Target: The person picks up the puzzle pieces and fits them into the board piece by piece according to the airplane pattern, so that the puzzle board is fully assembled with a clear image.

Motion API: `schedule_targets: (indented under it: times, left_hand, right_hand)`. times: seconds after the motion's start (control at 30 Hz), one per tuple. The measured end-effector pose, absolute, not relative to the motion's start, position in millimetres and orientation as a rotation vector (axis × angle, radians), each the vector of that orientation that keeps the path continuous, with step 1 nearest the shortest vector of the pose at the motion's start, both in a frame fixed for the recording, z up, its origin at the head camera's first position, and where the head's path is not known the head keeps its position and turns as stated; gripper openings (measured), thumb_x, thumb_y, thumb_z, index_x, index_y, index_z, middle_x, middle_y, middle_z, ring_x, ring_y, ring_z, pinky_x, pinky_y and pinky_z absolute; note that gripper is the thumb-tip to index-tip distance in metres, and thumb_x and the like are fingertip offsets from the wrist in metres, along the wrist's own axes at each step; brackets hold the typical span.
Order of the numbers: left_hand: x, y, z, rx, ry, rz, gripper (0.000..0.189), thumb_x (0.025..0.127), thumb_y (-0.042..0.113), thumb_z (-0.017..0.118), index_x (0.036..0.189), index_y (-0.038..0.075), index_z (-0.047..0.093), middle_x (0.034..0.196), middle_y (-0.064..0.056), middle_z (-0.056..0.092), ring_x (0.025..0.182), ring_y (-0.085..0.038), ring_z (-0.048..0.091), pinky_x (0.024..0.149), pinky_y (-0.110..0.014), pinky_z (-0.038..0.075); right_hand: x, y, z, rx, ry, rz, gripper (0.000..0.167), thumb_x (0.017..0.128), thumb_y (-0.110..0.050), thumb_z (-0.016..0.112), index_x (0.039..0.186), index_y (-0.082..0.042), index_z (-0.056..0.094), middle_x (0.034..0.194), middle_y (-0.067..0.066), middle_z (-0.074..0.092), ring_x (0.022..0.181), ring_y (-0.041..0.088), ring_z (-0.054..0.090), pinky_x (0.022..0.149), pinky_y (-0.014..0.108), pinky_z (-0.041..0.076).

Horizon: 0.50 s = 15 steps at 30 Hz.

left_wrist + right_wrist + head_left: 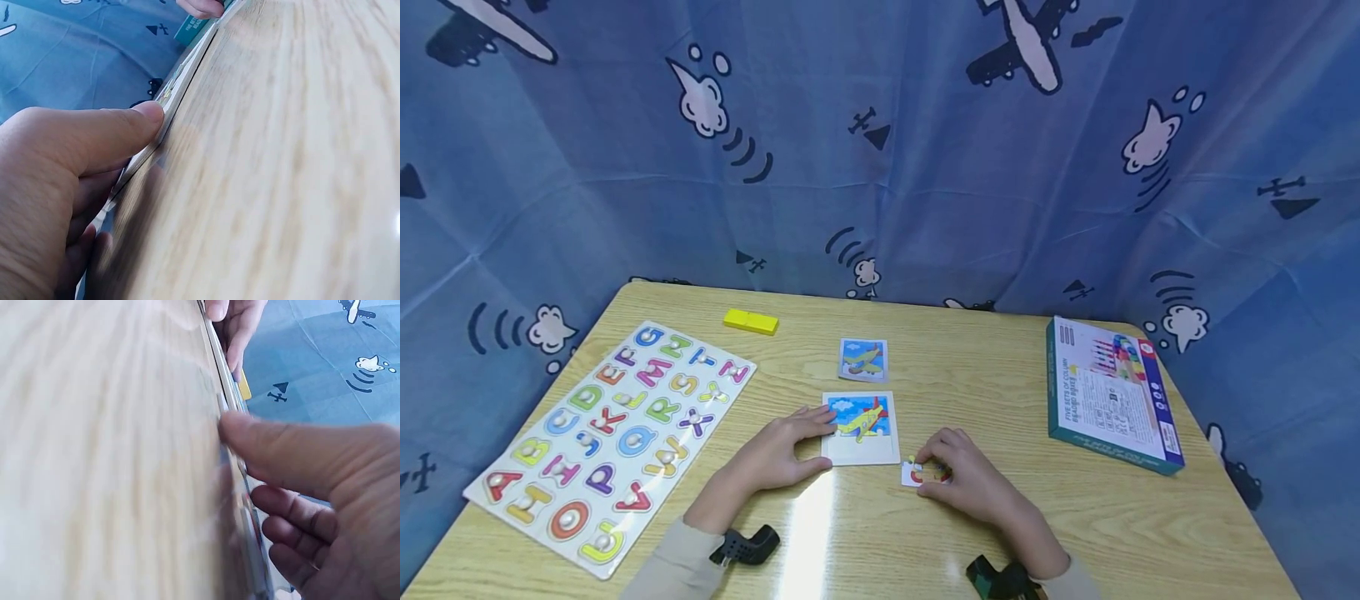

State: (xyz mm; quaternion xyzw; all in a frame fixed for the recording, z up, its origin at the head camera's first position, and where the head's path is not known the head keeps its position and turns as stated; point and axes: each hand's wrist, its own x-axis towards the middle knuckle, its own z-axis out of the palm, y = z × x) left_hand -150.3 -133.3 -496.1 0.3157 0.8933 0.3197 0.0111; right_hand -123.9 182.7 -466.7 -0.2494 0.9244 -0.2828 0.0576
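A square picture board (859, 450) with a yellow airplane on blue sky lies flat on the table. My left hand (786, 450) rests at its left edge, fingers fairly straight on the picture and thumb at the lower corner. In the left wrist view the thumb (147, 119) touches the board's side. Right of the board, my right hand (966, 475) pinches a small white puzzle piece (912, 475) with red and yellow marks, partly hidden under the fingers. The right wrist view shows the thumb (250, 434) at a thin edge, other fingers bent.
Behind the board lies a smaller airplane picture card (863, 360). A yellow block (751, 322) sits at the back. An alphabet board (617, 450) fills the table's left side, and a green-edged box (1112, 392) lies on the right. A blue curtain (805, 167) hangs behind.
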Motion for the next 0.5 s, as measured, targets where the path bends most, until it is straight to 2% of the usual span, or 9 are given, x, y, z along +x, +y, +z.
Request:
schedule_targets:
  times: [0.33,0.5]
  left_hand:
    - [-150.1,-132.5,-494.0,0.953,2.777,0.995,0.052,0.085,0.037,0.07,0.128,0.009,0.061,0.141,-0.002,0.051,0.135,-0.027,0.042,0.113,-0.042,0.034]
    - [-149.9,-132.0,-493.5,0.962,2.774,0.999,0.051,0.085,0.035,0.07,0.127,0.009,0.061,0.14,-0.003,0.052,0.134,-0.027,0.043,0.113,-0.042,0.035]
  right_hand:
    - [-123.8,180.5,-469.6,-0.815,2.824,-0.861,0.018,0.079,-0.024,0.077,0.091,-0.021,0.064,0.1,-0.011,0.057,0.097,0.008,0.046,0.081,0.029,0.047]
    - [-123.0,181.0,-468.5,-0.867,2.836,-0.865,0.017,0.081,-0.022,0.075,0.093,-0.019,0.064,0.098,-0.01,0.06,0.091,0.007,0.047,0.074,0.025,0.047]
